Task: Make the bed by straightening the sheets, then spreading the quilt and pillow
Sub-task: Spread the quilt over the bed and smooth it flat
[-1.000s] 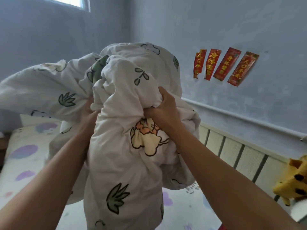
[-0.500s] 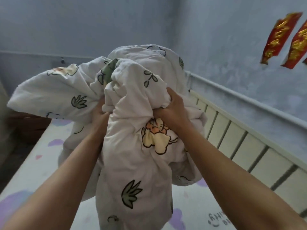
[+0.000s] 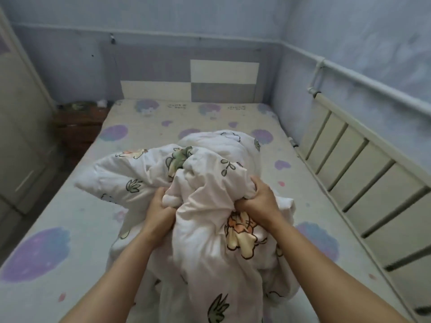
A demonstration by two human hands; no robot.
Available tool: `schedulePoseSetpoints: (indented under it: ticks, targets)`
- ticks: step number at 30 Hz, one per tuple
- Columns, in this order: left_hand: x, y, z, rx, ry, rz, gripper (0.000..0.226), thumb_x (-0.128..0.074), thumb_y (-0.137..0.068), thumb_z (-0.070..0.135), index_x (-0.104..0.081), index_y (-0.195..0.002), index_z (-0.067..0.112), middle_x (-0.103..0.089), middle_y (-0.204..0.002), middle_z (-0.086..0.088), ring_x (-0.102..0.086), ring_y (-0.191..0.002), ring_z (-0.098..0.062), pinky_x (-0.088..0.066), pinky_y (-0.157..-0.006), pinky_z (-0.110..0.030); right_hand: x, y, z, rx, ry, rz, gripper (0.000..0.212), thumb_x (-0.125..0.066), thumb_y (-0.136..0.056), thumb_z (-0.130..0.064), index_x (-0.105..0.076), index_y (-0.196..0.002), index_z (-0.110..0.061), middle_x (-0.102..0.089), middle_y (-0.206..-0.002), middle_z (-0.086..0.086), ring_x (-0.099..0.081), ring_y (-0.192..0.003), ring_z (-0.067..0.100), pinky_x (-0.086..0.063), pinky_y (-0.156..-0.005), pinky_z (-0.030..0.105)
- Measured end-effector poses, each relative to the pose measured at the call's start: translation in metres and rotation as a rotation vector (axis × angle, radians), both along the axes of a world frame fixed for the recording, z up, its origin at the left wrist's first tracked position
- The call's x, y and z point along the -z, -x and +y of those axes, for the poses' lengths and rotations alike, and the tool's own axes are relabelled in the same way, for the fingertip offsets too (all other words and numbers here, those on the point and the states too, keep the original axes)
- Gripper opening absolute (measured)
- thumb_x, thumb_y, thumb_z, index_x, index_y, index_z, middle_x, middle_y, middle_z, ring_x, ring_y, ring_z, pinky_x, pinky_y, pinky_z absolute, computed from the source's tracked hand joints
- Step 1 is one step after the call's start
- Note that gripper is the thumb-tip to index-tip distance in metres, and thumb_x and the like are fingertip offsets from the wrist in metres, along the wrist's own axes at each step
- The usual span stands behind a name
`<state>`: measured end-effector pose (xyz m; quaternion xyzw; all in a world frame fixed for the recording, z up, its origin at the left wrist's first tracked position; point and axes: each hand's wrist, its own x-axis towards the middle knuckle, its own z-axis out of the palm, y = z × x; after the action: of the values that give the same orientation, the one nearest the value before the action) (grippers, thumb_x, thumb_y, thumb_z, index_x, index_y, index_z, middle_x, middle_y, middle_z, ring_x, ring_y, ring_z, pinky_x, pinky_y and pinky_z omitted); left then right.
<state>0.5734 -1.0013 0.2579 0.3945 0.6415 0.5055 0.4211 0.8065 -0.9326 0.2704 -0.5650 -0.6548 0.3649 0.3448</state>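
A white quilt (image 3: 205, 229) printed with cartoon animals and green leaves is bunched into a big bundle over the middle of the bed. My left hand (image 3: 161, 208) grips a fold on its left side. My right hand (image 3: 261, 201) clutches a thick fold on its right. Beneath it lies the pale sheet (image 3: 77, 206) with purple blotches, spread flat over the mattress. No pillow is in view.
A slatted cream guard rail (image 3: 363, 173) runs along the bed's right side against the blue wall. A grey and cream panelled headboard (image 3: 224, 73) stands at the far end. A dark bedside cabinet (image 3: 79, 122) and a pale wardrobe (image 3: 21, 127) are on the left.
The view has swung left and down from the wall to the bed. Both hands have brought the bundled quilt down from chest height towards the mattress, keeping the same grips.
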Motion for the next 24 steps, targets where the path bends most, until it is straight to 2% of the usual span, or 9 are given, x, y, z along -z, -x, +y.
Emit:
schedulePoseSetpoints:
  ticks: [3, 6, 8, 10, 13, 17, 20, 22, 24]
  targets:
    - [0.052, 0.011, 0.007, 0.027, 0.193, 0.116, 0.050, -0.067, -0.073, 0.012, -0.052, -0.120, 0.024, -0.062, -0.115, 0.001, -0.059, -0.108, -0.027, -0.050, -0.078, -0.032, 0.051, -0.005, 0.011, -0.028, 0.199, -0.064, 0.073, -0.073, -0.045, -0.026, -0.058, -0.115, -0.035, -0.067, -0.100, -0.008, -0.063, -0.092, 0.017, -0.054, -0.077, 0.032]
    - [0.093, 0.016, 0.008, 0.071, 0.377, 0.066, 0.080, -0.063, -0.079, 0.003, -0.031, -0.148, 0.025, -0.042, -0.141, -0.005, -0.056, -0.111, -0.028, -0.052, -0.079, -0.025, 0.097, -0.013, 0.013, -0.064, 0.402, 0.016, 0.073, -0.077, -0.062, -0.011, -0.054, -0.129, -0.028, -0.055, -0.126, -0.002, -0.055, -0.108, 0.018, -0.046, -0.074, 0.024]
    - [0.114, 0.017, 0.009, 0.117, 0.414, 0.125, 0.080, -0.063, -0.084, 0.001, -0.024, -0.151, 0.023, -0.033, -0.151, -0.008, -0.043, -0.130, -0.029, -0.043, -0.101, -0.036, 0.121, -0.021, 0.013, -0.043, 0.485, 0.076, 0.064, -0.072, -0.074, -0.003, -0.054, -0.131, -0.025, -0.052, -0.130, 0.005, -0.055, -0.109, 0.021, -0.045, -0.074, 0.024]
    - [0.126, 0.012, 0.010, 0.197, 0.405, 0.165, 0.088, -0.073, -0.082, 0.016, -0.021, -0.152, 0.026, -0.026, -0.153, 0.000, -0.027, -0.141, -0.022, -0.032, -0.112, -0.042, 0.141, -0.032, 0.013, 0.013, 0.494, 0.060, 0.065, -0.070, -0.075, -0.002, -0.053, -0.133, -0.025, -0.052, -0.130, 0.010, -0.055, -0.111, 0.023, -0.046, -0.081, 0.027]
    - [0.150, -0.007, 0.007, 0.377, 0.457, 0.274, 0.112, -0.083, -0.068, 0.041, -0.011, -0.153, 0.033, -0.012, -0.157, -0.001, -0.009, -0.147, -0.019, -0.019, -0.118, -0.041, 0.168, -0.045, 0.009, 0.038, 0.531, -0.103, 0.079, -0.071, -0.070, -0.003, -0.044, -0.141, -0.026, -0.043, -0.142, 0.008, -0.045, -0.126, 0.023, -0.043, -0.097, 0.033]
    - [0.183, -0.027, -0.010, 0.469, 0.608, 0.298, 0.130, -0.086, -0.066, 0.035, 0.013, -0.151, 0.032, 0.016, -0.159, -0.007, 0.010, -0.147, -0.021, -0.010, -0.118, -0.038, 0.190, -0.044, -0.009, -0.098, 0.634, -0.219, 0.087, -0.069, -0.072, -0.010, -0.030, -0.149, -0.022, -0.036, -0.150, 0.001, -0.040, -0.132, 0.019, -0.038, -0.095, 0.026]
    - [0.206, -0.029, -0.017, 0.432, 0.584, 0.300, 0.125, -0.082, -0.067, 0.017, 0.007, -0.153, 0.028, -0.021, -0.155, -0.011, -0.027, -0.141, -0.026, -0.032, -0.110, -0.034, 0.203, -0.031, -0.018, -0.160, 0.667, -0.121, 0.078, -0.067, -0.074, -0.011, -0.037, -0.143, -0.025, -0.048, -0.140, -0.003, -0.049, -0.121, 0.016, -0.045, -0.096, 0.032]
    - [0.207, -0.025, -0.015, 0.386, 0.524, 0.331, 0.095, -0.072, -0.067, 0.016, -0.028, -0.150, 0.020, -0.049, -0.139, -0.009, -0.047, -0.127, -0.027, -0.042, -0.099, -0.033, 0.210, -0.024, -0.018, -0.156, 0.657, -0.082, 0.074, -0.067, -0.067, -0.017, -0.043, -0.137, -0.026, -0.055, -0.132, 0.000, -0.053, -0.120, 0.020, -0.047, -0.100, 0.041]
    - [0.198, -0.023, -0.013, 0.291, 0.448, 0.260, 0.055, -0.064, -0.062, 0.020, -0.063, -0.117, 0.019, -0.067, -0.110, -0.005, -0.060, -0.108, -0.027, -0.047, -0.083, -0.030, 0.216, -0.019, -0.020, -0.116, 0.619, -0.089, 0.077, -0.064, -0.057, -0.030, -0.046, -0.132, -0.027, -0.057, -0.130, 0.000, -0.054, -0.119, 0.022, -0.046, -0.100, 0.046]
